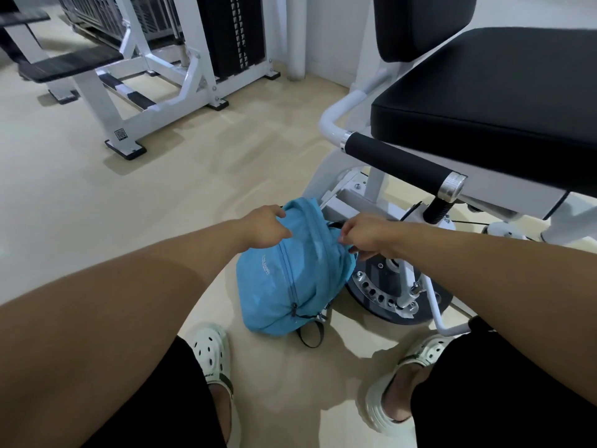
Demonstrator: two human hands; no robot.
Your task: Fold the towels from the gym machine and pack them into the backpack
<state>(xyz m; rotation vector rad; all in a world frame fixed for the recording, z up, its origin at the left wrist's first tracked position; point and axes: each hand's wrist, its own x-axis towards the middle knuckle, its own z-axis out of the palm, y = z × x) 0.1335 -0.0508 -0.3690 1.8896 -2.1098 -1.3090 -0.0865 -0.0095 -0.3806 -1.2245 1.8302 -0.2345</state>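
At the lower centre of the frame the blue backpack sits on the floor, its top pinched by the left hand and right hand, each grip clamped on fabric; no towels show, so packing looks finished or not begun.

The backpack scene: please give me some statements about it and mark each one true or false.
1. The backpack is blue and sits on the floor. True.
2. Only the left hand touches the backpack. False: the right hand grips it too.
3. A towel lies on the black seat. False: the seat is bare, and no towel is in view.
4. The person wears white clogs. True.
5. The backpack hangs from the handle. False: it rests on the floor below it.
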